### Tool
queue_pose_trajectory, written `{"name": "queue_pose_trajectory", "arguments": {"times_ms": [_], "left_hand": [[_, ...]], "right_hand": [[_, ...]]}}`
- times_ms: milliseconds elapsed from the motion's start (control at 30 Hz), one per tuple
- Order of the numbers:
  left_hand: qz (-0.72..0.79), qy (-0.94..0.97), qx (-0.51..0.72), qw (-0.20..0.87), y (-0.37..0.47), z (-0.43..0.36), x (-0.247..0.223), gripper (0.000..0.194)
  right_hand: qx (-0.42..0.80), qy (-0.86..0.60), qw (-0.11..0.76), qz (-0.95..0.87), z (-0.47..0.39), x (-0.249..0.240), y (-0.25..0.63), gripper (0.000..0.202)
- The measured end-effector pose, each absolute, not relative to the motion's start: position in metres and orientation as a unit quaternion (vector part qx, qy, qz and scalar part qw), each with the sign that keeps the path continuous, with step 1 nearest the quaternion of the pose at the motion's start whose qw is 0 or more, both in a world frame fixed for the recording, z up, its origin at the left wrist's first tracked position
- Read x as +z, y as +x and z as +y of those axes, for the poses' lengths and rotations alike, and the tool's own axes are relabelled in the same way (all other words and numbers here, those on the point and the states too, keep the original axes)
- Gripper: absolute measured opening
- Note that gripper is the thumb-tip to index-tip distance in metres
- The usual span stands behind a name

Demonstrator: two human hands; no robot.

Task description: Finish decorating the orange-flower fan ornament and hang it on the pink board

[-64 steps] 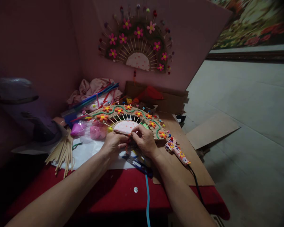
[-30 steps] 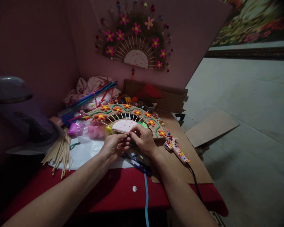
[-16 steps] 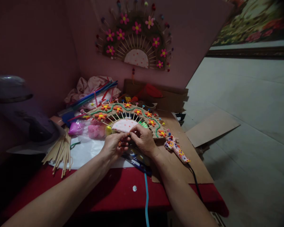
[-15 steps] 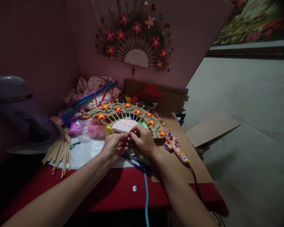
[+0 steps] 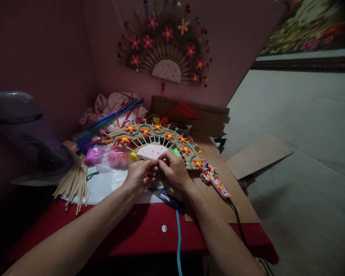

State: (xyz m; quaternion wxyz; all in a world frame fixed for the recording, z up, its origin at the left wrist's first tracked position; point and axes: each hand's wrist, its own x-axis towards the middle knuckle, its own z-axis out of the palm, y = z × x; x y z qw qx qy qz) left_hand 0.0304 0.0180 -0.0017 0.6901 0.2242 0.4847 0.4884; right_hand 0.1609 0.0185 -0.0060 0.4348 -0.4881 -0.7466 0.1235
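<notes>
A fan-shaped decoration (image 5: 161, 135) with orange flowers, a wavy green strip and thin sticks lies before me. At its lower middle is a dotted white half-circle (image 5: 151, 151). My left hand (image 5: 140, 174) and my right hand (image 5: 174, 168) meet just below that half-circle, fingertips pinched close together. What is between the fingertips is too small and dark to make out; a bit of orange shows by my left fingers. Under my hands lie dark blue-handled scissors (image 5: 172, 201), partly hidden.
Wooden sticks (image 5: 74, 184) lie at the left, near bagged pink pieces (image 5: 116, 158). A flower-patterned tool (image 5: 217, 182) with a black cord rests on cardboard (image 5: 227, 207) at the right. A blue strip (image 5: 178, 241) hangs over the table's front edge. A similar fan (image 5: 166, 46) hangs on the wall.
The whole view has shifted very slightly. Both hands stay together at the lower edge of the decoration, with hardly any change in the fingers.
</notes>
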Motion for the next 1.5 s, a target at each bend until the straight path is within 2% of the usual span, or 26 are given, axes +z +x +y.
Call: {"name": "queue_pose_trajectory", "arguments": {"times_ms": [567, 833, 1233, 1400, 1500], "left_hand": [[0.501, 0.231, 0.470, 0.689, 0.029, 0.018, 0.000, 0.005], [0.502, 0.230, 0.470, 0.688, 0.028, 0.017, 0.001, 0.007], [0.488, 0.302, 0.477, 0.666, 0.026, 0.017, -0.007, 0.016], [0.491, 0.318, 0.483, 0.651, 0.025, 0.014, 0.003, 0.030], [0.493, 0.300, 0.485, 0.658, 0.023, 0.014, 0.009, 0.022]], "right_hand": [[0.063, -0.503, 0.401, -0.763, 0.023, -0.011, 0.158, 0.007], [0.100, -0.495, 0.422, -0.753, 0.022, -0.008, 0.161, 0.007], [0.115, -0.486, 0.451, -0.740, 0.020, -0.007, 0.163, 0.007], [0.110, -0.488, 0.450, -0.740, 0.019, -0.006, 0.164, 0.008], [0.112, -0.487, 0.452, -0.739, 0.019, -0.005, 0.164, 0.008]]}}
